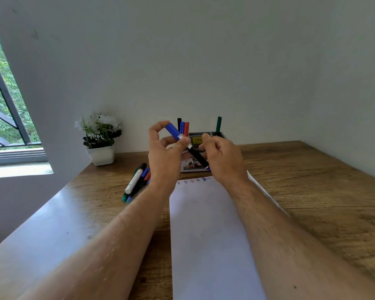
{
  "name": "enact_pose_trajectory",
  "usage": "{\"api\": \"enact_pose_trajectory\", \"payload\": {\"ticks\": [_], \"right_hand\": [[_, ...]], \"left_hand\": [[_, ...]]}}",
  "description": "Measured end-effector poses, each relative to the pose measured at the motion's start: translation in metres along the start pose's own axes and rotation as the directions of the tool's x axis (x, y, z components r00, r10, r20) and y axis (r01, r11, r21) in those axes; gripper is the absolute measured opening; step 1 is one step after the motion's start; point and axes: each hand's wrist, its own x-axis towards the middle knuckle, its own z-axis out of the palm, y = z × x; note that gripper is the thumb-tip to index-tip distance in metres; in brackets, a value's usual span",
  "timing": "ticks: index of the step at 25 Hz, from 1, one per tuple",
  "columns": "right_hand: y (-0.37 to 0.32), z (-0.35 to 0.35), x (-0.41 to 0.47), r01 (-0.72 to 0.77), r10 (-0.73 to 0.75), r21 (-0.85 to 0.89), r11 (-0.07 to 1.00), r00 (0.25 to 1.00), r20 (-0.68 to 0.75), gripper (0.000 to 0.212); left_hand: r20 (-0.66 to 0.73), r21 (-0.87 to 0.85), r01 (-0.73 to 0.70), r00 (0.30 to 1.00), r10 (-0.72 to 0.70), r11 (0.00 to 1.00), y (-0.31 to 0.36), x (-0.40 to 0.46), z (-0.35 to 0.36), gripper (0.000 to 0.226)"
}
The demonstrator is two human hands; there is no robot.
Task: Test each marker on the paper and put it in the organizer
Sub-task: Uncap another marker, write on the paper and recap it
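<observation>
Hands raised above the wooden desk (312, 180), left hand (164, 152) pinching blue cap (172, 131), right hand (222, 161) gripping black-barrelled marker (197, 156), white paper (210, 234) below, grey organizer (204, 137) by the desk's far edge.

Grainy wood, matt paper, smooth plastic.
The brown wooden table (312, 180) shows a rough-looking grain with a dull sheen where window light falls on its left side. The white paper sheet (212, 234) is matt and smooth. The blue-capped black marker (189, 146) and the loose plastic markers (136, 182) look smooth, slightly glossy. The white square plant pot (101, 155) is smooth, the wall (204, 61) matt.
</observation>
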Motion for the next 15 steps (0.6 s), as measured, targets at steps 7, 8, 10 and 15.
{"api": "enact_pose_trajectory", "payload": {"ticks": [7,8,10,15], "right_hand": [[0.005,-0.003,0.001,0.033,-0.041,-0.121,0.992,0.997,-0.07,0.041],[0.005,-0.003,0.0,0.037,-0.047,-0.116,0.993,0.996,-0.081,0.041],[0.005,-0.002,0.0,0.039,-0.05,-0.1,0.994,0.993,-0.105,0.041],[0.01,-0.001,0.002,0.022,-0.039,-0.115,0.993,0.989,-0.146,0.04]], "left_hand": [[-0.007,0.09,-0.11,0.994,0.111,0.99,0.012,-0.001,0.01,0.055],[-0.013,0.104,-0.14,0.99,0.142,0.985,0.016,0.002,0.012,0.056],[-0.016,0.147,-0.209,0.977,0.214,0.967,0.022,0.01,0.017,0.055],[0.009,0.305,-0.346,0.933,0.361,0.887,0.023,0.033,0.036,0.049]]}}
